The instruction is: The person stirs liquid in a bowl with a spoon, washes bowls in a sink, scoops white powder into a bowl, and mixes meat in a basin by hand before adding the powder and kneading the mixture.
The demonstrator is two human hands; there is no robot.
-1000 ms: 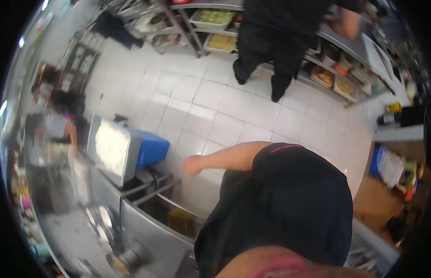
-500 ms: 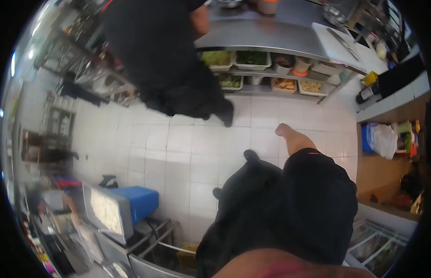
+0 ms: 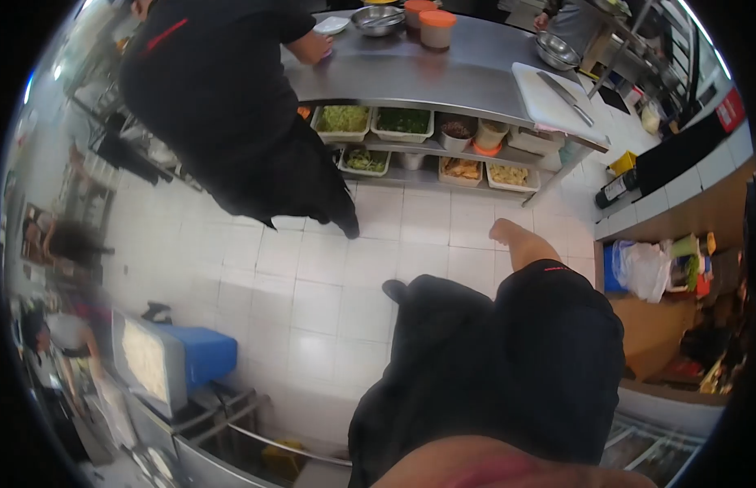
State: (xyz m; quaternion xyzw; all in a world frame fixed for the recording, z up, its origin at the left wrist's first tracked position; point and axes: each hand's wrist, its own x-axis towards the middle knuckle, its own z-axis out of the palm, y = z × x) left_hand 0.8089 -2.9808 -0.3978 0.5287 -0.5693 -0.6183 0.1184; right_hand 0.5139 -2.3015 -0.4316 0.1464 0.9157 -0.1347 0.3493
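My right hand [image 3: 501, 231] hangs at the end of my bare forearm, over the white tiled floor [image 3: 317, 305]. Its fingers look curled together, and nothing shows in them. The short black sleeve [image 3: 549, 285] of that arm has small red lettering. The shelves under the steel counter [image 3: 443, 77] are the nearest things beyond the hand, with a tray of pale cut food [image 3: 509, 176] on the lower one. My left hand is out of sight. Below my shirt hem, one dark shoe [image 3: 393, 289] shows.
A co-worker in black [image 3: 223, 106] stands at the counter on the left. A knife [image 3: 567, 98] lies on a white board [image 3: 540, 96]. Lower left are a blue bin [image 3: 203, 356] and a white-filled tray [image 3: 142, 358]. Right: wooden shelf [image 3: 646, 325] with bags.
The view has turned and shifted, bringing more of the counter into sight. My right arm has swung from pointing left to pointing up in view. The co-worker now appears farther left.
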